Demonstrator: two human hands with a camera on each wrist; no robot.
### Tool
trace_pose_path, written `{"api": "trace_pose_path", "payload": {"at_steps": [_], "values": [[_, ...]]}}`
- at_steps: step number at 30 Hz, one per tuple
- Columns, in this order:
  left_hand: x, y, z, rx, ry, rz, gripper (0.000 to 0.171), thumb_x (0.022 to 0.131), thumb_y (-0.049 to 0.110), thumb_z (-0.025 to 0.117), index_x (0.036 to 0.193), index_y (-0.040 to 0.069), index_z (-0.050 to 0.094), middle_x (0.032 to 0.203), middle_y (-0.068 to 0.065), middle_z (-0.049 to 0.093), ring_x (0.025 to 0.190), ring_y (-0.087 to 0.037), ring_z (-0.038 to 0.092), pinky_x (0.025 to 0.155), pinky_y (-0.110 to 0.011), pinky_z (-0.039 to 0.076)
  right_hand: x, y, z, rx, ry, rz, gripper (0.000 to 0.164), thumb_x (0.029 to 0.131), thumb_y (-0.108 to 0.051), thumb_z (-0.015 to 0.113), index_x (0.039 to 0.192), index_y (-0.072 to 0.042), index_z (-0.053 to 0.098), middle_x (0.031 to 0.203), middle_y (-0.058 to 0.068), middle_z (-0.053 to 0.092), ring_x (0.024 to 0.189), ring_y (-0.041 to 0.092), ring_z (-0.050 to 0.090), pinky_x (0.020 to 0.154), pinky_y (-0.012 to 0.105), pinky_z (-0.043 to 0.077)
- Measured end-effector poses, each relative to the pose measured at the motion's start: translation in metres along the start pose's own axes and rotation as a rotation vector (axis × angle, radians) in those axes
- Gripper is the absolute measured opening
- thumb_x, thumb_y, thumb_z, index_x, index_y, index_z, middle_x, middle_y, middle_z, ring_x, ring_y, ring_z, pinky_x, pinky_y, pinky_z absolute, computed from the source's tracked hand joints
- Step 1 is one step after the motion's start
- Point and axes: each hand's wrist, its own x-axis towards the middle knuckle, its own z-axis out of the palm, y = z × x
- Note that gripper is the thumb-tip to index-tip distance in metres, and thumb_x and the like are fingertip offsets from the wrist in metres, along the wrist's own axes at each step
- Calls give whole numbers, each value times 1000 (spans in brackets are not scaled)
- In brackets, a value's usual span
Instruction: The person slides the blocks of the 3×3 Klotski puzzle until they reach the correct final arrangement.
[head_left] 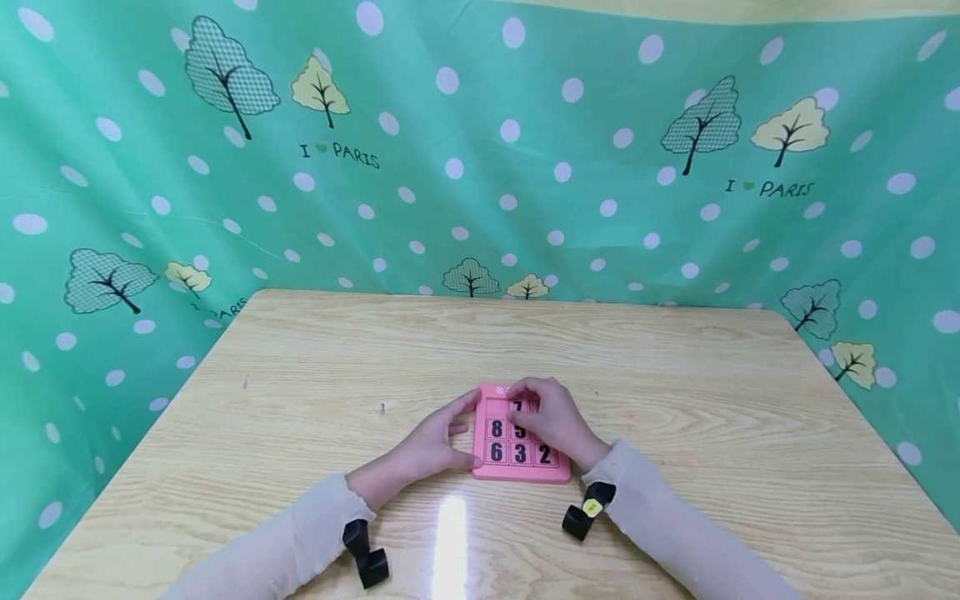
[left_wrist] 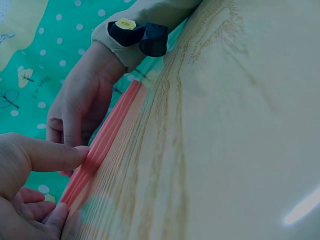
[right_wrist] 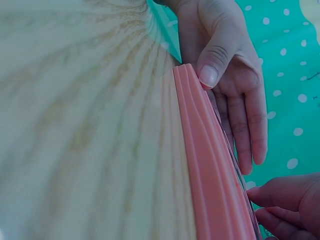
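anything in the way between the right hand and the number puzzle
Nothing visible: the right hand is directly over the pink number puzzle, and the left hand is at the puzzle's left edge, not between them.

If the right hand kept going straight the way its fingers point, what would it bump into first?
Probably the left rim of the pink number puzzle, with the left hand just beyond; fingertip height is unclear from above.
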Motion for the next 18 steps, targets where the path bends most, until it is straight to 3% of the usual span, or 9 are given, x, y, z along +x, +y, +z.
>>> {"api": "trace_pose_path", "payload": {"at_steps": [12,18], "values": [[-1,2,0,15,-6,-12,98,69,-1,74,150,7,20,152,-16,27,129,-39,39,108,-44,37,-7,4,-5,25,-3,-52,26,79,-11,74,104,-11,68,102,-1,63,102,18,52,93,39,46],[-1,1,0,10,-1,-10,98,69,-1,74,150,8,20,152,-16,27,130,-39,38,108,-44,36,-14,4,-5,40,-40,-84,24,79,-10,73,102,-15,68,102,-2,61,98,17,48,88,36,44]]}}
